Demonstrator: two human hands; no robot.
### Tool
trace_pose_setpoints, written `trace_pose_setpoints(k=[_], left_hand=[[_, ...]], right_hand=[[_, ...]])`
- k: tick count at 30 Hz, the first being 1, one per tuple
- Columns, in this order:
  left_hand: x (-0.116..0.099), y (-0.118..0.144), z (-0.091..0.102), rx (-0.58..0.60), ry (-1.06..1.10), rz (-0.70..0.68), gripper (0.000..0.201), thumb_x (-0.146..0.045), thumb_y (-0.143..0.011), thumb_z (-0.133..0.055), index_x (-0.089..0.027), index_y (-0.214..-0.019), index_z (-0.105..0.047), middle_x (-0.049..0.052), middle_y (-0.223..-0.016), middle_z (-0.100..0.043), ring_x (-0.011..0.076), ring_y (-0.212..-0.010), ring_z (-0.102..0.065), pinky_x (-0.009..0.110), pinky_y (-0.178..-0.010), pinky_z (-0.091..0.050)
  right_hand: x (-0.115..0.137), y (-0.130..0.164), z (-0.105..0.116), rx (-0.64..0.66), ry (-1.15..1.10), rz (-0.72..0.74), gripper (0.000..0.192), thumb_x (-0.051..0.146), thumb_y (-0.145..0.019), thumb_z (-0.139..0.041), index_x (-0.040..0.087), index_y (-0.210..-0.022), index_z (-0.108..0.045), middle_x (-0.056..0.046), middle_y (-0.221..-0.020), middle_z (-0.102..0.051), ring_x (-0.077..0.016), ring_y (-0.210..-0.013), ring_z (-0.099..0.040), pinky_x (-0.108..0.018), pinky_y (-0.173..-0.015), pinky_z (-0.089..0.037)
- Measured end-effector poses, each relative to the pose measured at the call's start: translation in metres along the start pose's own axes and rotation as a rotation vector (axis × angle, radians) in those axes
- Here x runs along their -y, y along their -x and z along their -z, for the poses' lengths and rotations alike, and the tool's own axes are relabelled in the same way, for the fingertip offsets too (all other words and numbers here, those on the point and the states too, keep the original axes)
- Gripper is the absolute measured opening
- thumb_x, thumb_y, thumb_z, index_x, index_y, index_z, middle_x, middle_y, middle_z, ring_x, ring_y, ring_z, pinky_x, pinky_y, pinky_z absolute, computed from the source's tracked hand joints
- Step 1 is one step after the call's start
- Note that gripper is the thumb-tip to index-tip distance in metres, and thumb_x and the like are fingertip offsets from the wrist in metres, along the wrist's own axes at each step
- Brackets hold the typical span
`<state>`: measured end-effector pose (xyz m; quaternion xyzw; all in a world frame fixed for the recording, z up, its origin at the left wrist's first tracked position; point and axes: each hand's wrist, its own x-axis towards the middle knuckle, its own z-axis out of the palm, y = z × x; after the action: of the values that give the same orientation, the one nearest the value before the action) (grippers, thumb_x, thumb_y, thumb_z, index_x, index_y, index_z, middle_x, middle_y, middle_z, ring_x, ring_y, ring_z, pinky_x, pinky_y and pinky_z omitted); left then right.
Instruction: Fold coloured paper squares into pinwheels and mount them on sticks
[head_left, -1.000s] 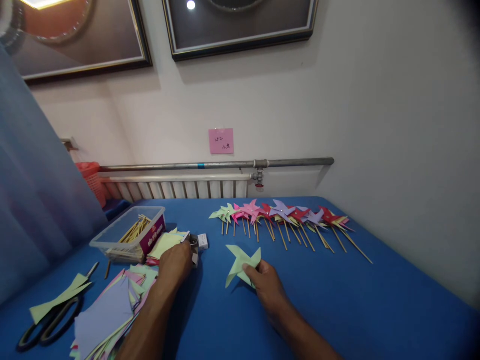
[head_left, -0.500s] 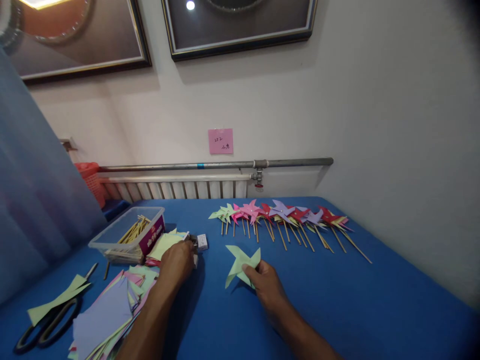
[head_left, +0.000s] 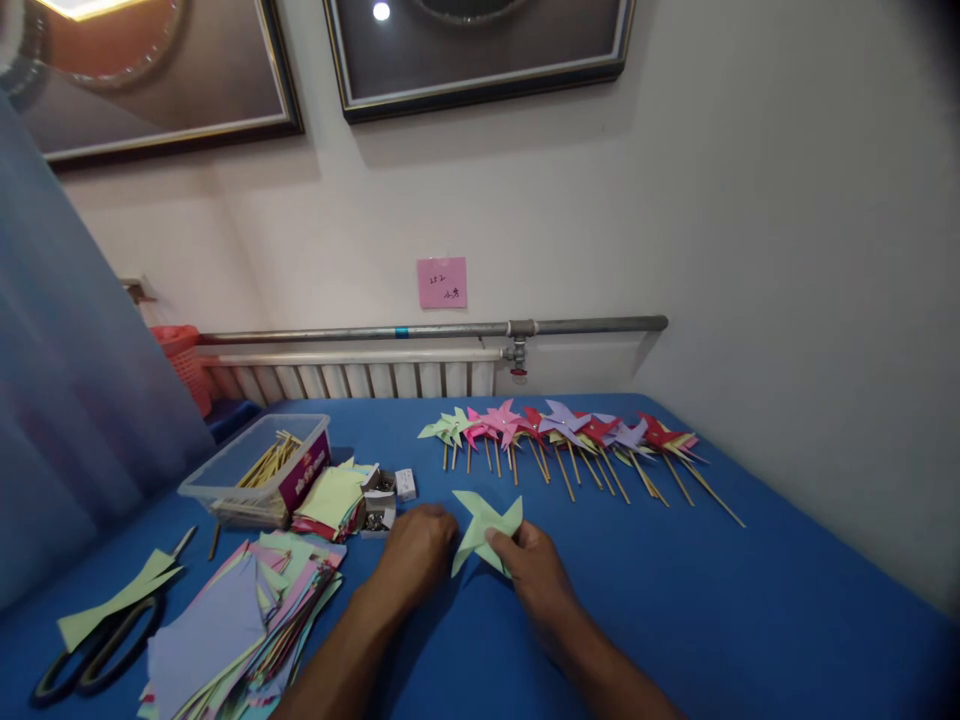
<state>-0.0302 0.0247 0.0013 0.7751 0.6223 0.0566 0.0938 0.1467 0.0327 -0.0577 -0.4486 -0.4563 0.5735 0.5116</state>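
Note:
A pale green paper pinwheel (head_left: 480,527) without a stick is pinched at its centre by my right hand (head_left: 536,570), thumb on top. Just left of it, my left hand (head_left: 421,548) hovers low over the table with its fingers curled together. Whatever those fingers may hold is hidden. Behind my left hand stands a small open box of metal pins (head_left: 379,519), with a small white box (head_left: 405,485) beside it. A stack of cut paper squares (head_left: 334,497) lies left of the pins.
Finished pinwheels on sticks (head_left: 566,425) lie in a row at the back right. On the left are a clear plastic box of sticks (head_left: 196,488), loose coloured paper (head_left: 210,625) and scissors (head_left: 120,645) under a paper piece, all on the blue tabletop (head_left: 675,620).
My left hand has moved right and towards me, away from the pin box, to beside the pinwheel. My right hand and the pinwheel have hardly moved.

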Motion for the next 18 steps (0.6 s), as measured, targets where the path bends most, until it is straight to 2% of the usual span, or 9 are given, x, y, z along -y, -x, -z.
trace_pose_setpoints(k=[4,8,13,18], left_hand=[[0.001,-0.001,-0.003,-0.011,-0.045,-0.054,0.031,-0.015,-0.100,-0.050,-0.020,-0.091,-0.079,0.013,-0.106,-0.077,0.0259,-0.100,-0.074,0.030,-0.081,-0.047],[0.010,-0.001,-0.002,-0.022,0.012,-0.032,0.026,-0.013,-0.093,-0.057,-0.024,-0.098,-0.080,0.009,-0.110,-0.078,0.0255,-0.104,-0.074,0.030,-0.084,-0.048],[0.018,-0.001,-0.002,-0.006,-0.028,0.008,0.026,-0.014,-0.091,-0.056,-0.022,-0.100,-0.079,0.012,-0.112,-0.079,0.0290,-0.108,-0.074,0.034,-0.088,-0.050],[0.015,0.000,-0.002,-0.002,-0.047,-0.022,0.027,-0.017,-0.092,-0.054,-0.021,-0.101,-0.079,0.014,-0.112,-0.080,0.0320,-0.107,-0.075,0.037,-0.086,-0.052]], right_hand=[[-0.001,-0.001,0.000,-0.001,0.007,-0.003,0.041,0.048,-0.073,-0.080,0.016,-0.100,-0.082,-0.009,-0.090,-0.085,-0.0331,-0.089,-0.079,-0.038,-0.079,-0.061],[0.000,-0.002,0.000,0.007,-0.009,-0.005,0.040,0.047,-0.073,-0.081,0.017,-0.099,-0.082,-0.008,-0.089,-0.085,-0.0336,-0.090,-0.079,-0.038,-0.078,-0.061],[-0.002,-0.002,0.000,0.003,-0.014,-0.014,0.040,0.047,-0.073,-0.080,0.017,-0.100,-0.083,-0.008,-0.090,-0.086,-0.0330,-0.089,-0.079,-0.038,-0.079,-0.061],[-0.002,-0.001,0.000,0.022,-0.027,0.008,0.039,0.047,-0.076,-0.079,0.018,-0.103,-0.083,-0.008,-0.088,-0.085,-0.0342,-0.093,-0.080,-0.039,-0.079,-0.062]])
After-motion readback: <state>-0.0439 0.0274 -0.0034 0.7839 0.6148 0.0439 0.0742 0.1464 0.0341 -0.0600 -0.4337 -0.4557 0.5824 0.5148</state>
